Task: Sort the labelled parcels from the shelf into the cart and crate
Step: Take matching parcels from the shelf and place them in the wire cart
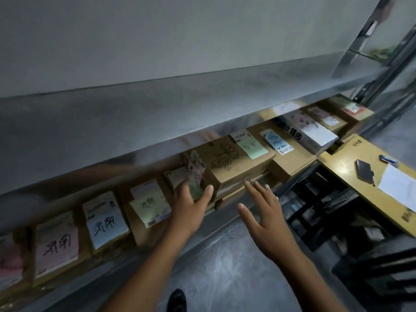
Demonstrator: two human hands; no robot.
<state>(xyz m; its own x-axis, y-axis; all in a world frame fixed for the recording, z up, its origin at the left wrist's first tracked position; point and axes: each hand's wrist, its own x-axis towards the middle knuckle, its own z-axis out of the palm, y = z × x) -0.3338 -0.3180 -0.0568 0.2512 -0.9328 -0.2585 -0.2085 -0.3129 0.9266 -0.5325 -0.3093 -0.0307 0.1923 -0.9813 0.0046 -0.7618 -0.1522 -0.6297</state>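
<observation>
A steel upper shelf board [135, 122] overhangs and partly hides the row of labelled parcels [105, 219]. To the right stands a yellow desk [344, 167] carrying a phone [364, 171] and paper [398, 188], with a black crate [315, 199] below it. The left hand [189, 206] reaches in with fingers [183, 188] spread and released, seemingly touching a small tilted parcel [194, 170] just beside a flower-printed box [227, 163], though blur hides the contact. The right hand [263, 219] hovers near that box, fingers [258, 188] straight, holding nothing.

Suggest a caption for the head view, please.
Left hand touches a small parcel; right hand hovers by the flower-printed box.
</observation>
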